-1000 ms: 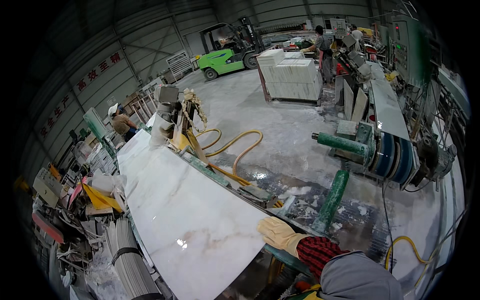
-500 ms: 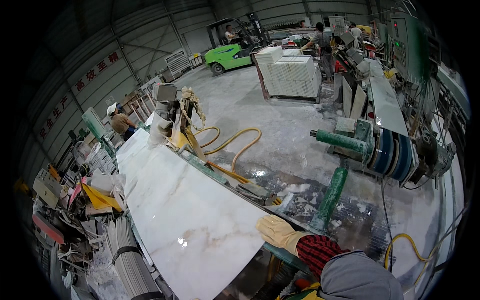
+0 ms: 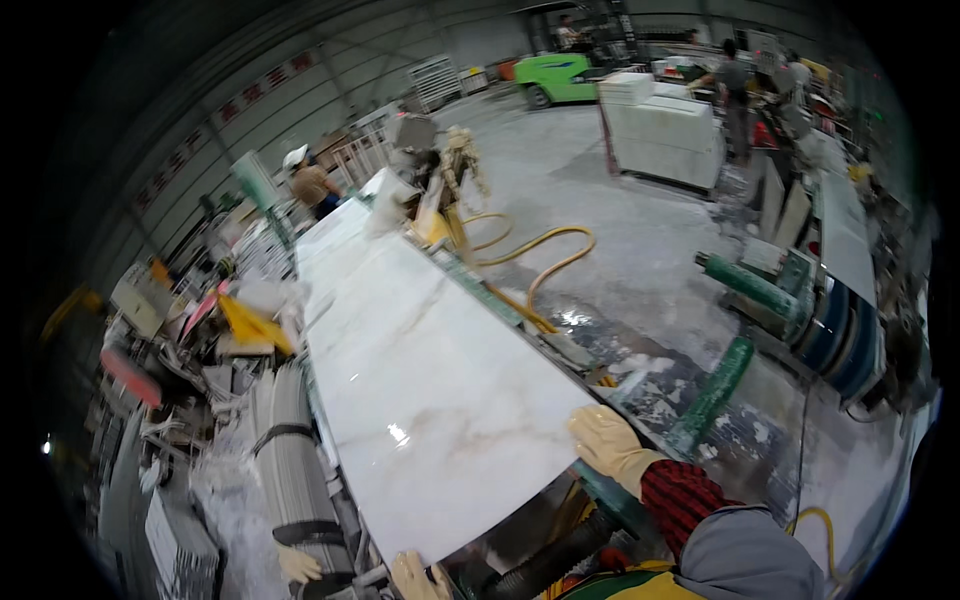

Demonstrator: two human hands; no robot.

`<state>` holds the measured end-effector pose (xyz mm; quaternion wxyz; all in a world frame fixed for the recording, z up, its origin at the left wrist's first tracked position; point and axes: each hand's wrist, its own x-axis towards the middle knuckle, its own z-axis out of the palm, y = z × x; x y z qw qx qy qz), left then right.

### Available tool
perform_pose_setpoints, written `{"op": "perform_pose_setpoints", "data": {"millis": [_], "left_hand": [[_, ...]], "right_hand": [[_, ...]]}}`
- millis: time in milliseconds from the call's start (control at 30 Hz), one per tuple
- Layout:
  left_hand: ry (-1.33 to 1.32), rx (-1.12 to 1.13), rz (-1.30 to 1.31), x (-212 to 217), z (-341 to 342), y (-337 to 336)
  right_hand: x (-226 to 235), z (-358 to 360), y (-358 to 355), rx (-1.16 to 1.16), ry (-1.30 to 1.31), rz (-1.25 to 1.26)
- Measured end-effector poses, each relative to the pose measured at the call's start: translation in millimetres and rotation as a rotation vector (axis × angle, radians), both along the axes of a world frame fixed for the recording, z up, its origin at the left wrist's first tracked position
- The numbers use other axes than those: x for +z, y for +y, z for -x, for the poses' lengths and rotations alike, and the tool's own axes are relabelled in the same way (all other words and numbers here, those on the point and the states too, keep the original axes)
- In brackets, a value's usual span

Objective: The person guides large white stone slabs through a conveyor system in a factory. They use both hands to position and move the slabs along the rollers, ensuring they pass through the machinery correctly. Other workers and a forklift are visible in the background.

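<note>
A long, glossy white stone slab (image 3: pixel 450 400) with faint brown veins lies across a machine bed, its narrow end towards me. My right hand (image 3: pixel 605 445), in a cream glove, is closed over the slab's near right corner, with the thumb side hidden. At the near left corner, low in the picture, my left hand (image 3: pixel 415 577) in a similar glove grips the slab's edge; its wrist is cut off. Left of it, a pale glove shape (image 3: pixel 298 563) lies against a strapped bundle of grey strips (image 3: pixel 295 470); I cannot tell whether a hand is in it.
Beyond the slab stands a grey machine head (image 3: pixel 412 140), near a person in a white cap (image 3: pixel 312 180). A yellow hose (image 3: pixel 560 235) curls over the wet floor. Green rollers (image 3: pixel 712 395) stand to the right. A green forklift (image 3: pixel 555 80) and stacked slabs (image 3: pixel 665 140) are farther back.
My left hand has come into view at the slab's near left corner. The view has swung left, so the scene sits farther right. My right hand remains on its corner.
</note>
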<state>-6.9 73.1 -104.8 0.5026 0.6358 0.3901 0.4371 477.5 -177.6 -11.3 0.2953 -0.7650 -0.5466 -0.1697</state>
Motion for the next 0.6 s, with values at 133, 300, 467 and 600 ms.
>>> {"op": "perform_pose_setpoints", "data": {"millis": [133,300,467,600], "left_hand": [[1.027,0.025,-0.687,79.4,-33.5,-26.9],[0.958,0.05,-0.732,85.7,-33.3,-31.4],[0.929,0.1,-0.761,99.9,-34.7,-38.4],[0.885,0.113,-0.76,87.4,-31.4,-38.0]], "right_hand": [[-0.1,-1.6,-5.5,0.032,-0.025,-0.014],[-14.0,-2.6,-8.1,0.06,-0.075,0.032],[-38.7,-13.3,-12.2,0.026,-0.198,-0.018],[-27.0,-13.4,-18.1,0.016,0.044,0.346]]}}
